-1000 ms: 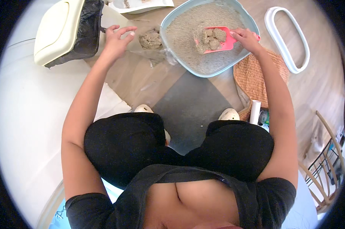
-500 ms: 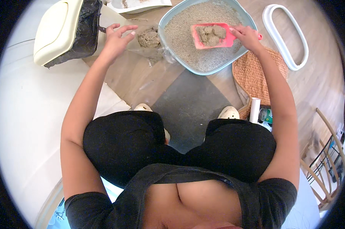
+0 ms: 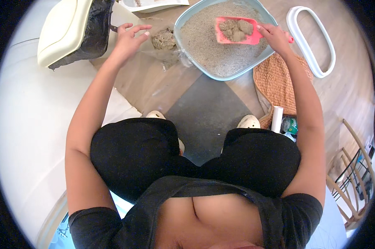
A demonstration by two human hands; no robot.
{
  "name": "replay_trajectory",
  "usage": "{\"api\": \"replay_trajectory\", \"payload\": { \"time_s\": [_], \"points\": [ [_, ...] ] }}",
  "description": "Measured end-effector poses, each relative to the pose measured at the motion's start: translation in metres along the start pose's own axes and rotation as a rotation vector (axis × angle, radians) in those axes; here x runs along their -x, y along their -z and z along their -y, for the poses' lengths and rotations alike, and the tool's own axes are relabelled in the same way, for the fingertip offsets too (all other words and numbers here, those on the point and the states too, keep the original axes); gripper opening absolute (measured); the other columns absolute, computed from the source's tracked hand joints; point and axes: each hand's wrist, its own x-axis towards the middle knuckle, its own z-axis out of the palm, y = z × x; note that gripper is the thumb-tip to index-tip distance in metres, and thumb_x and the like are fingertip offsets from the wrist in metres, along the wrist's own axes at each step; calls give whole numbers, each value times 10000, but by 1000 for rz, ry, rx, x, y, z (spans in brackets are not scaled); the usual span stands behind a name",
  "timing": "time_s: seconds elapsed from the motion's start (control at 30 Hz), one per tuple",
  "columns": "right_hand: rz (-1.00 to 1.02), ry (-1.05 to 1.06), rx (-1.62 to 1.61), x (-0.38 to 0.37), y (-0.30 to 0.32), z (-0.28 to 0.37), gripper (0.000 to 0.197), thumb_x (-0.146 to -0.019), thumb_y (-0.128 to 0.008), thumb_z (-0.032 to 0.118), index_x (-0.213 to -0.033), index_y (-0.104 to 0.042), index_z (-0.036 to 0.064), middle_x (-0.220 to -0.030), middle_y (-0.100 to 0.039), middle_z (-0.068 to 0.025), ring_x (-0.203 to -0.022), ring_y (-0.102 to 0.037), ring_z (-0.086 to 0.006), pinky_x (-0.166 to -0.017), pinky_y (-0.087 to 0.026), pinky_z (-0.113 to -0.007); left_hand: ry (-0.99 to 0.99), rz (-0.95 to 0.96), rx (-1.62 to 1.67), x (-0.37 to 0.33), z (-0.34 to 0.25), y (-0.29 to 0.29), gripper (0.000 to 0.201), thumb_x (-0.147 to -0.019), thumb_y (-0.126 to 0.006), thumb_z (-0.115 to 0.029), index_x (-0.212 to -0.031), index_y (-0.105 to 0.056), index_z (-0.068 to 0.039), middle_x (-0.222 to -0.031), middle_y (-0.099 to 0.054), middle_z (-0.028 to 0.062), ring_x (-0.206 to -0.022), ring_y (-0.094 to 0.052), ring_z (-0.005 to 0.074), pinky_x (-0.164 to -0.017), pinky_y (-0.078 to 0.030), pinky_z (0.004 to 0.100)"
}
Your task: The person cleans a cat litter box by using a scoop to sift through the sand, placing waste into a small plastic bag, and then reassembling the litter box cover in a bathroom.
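My right hand (image 3: 275,38) is closed round the handle of a pink litter scoop (image 3: 254,39), held over the blue litter box (image 3: 220,77). Clumps of used litter (image 3: 237,30) lie in the scoop, above the grey-beige litter (image 3: 220,58) filling the box. My left hand (image 3: 128,40) is raised left of the box, thumb and fingers apart. Beside its fingertips lies a clear plastic bag (image 3: 148,54) with litter clumps (image 3: 163,39) in it, touching or close to the box's left edge. Whether any finger touches the bag film, I cannot tell.
A cream bin (image 3: 61,33) with a black liner (image 3: 97,31) stands at the far left. A white tray (image 3: 154,6) lies behind the bag. On the right are a white oval rim (image 3: 312,41), an orange cloth (image 3: 278,83), a white roll (image 3: 277,119) and a wooden chair (image 3: 351,174).
My right hand has moved the loaded scoop slightly right and farther away over the litter box. My left hand has hardly moved, its fingers still apart.
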Motion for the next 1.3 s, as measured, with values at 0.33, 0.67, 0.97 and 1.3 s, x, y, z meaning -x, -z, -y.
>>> {"api": "replay_trajectory", "payload": {
  "time_s": [0.33,0.67,0.97,1.3],
  "points": [
    [122,26,54,0,6,14,382,-880,-449,513,-1044,-676,253,-975,-674,4,-934,-608,-218,-843,-331,-461,-34,-14,-76,-2,2,-2,322,-832,-619,-266,-1153,-612,-289,-1318,-257,142,-1071,-431,228,-915,-406,327],
    [91,46,10,-3,3,18,376,-882,-444,500,-1070,-665,261,-951,-679,-14,-916,-617,-246,-830,-341,-477,-12,21,-1,3,4,1,327,-816,-626,-296,-1142,-617,-274,-1324,-286,198,-1233,-323,327,-1018,-322,371],
    [-120,160,146,-16,40,97,368,-887,-462,460,-1099,-649,225,-924,-647,-47,-914,-578,-260,-827,-370,-401,-79,4,36,3,14,-10,563,-717,-665,-89,-1256,-516,-160,-1299,-381,153,-1093,-476,246,-920,-419,317],
    [-752,861,695,-16,-2,257,295,-775,-490,279,-894,-647,60,-873,-610,-69,-911,-540,-221,-847,-353,-326,-18,-47,58,-3,9,-9,751,-643,-621,11,-1350,-373,-45,-1373,-368,139,-1058,-548,247,-843,-485,309]
  ]
}}
